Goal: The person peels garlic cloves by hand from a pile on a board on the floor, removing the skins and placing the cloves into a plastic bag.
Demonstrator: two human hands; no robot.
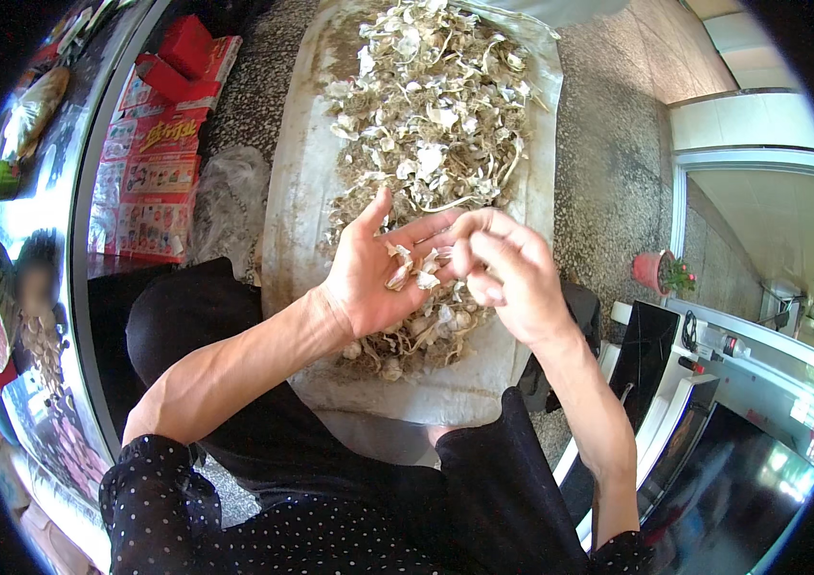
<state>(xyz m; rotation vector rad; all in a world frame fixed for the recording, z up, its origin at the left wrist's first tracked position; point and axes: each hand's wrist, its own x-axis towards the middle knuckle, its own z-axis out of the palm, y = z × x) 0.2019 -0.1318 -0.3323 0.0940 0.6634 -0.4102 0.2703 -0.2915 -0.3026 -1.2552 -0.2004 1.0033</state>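
My left hand [378, 277] is turned palm up, with pieces of papery garlic skin [414, 268], perhaps with small cloves among them, lying on the palm and fingers. My right hand [504, 266] is held over its fingertips, the fingers curled; whether anything is pinched between them cannot be told. Below both hands a long heap of garlic skins, roots and dry stalks [443, 136] lies on a pale, stained sheet [299, 208]. Nearer to me, several garlic bulbs [450, 320] lie among dry roots, partly hidden by my hands.
Red printed boxes [159, 172] and a crumpled clear plastic bag [231, 201] lie left, beside a glass-topped counter [90, 180]. At right are a potted plant [655, 272], a plastic bottle [734, 347] and a dark glossy screen [730, 474]. My knees flank the sheet.
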